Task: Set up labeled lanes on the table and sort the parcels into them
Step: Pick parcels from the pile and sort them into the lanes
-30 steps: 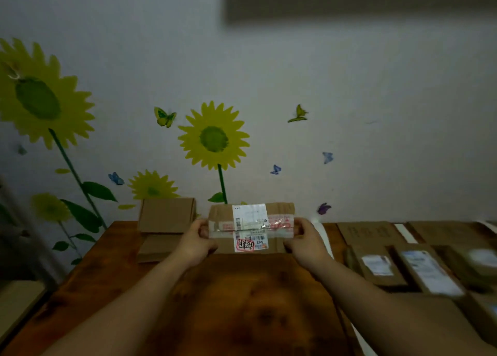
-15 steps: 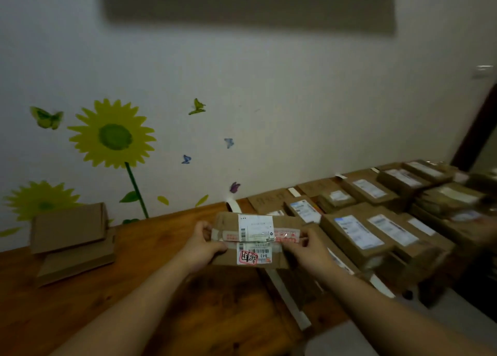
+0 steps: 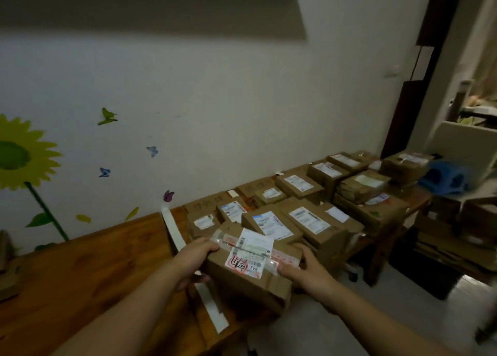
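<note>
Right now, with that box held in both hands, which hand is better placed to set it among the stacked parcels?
Probably the right hand: it grips the parcel at the end nearest the stacked parcels, which lie on its side. The left hand holds the far end, over the tape strip.

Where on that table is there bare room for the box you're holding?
The table is bare left of the white strip, from the wall to the near edge. Right of the strip it is crowded: parcels sit edge to edge, some stacked.

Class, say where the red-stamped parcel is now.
The parcel is low centre in the head view, held between left hand and right hand, beside the white tape strip.
</note>
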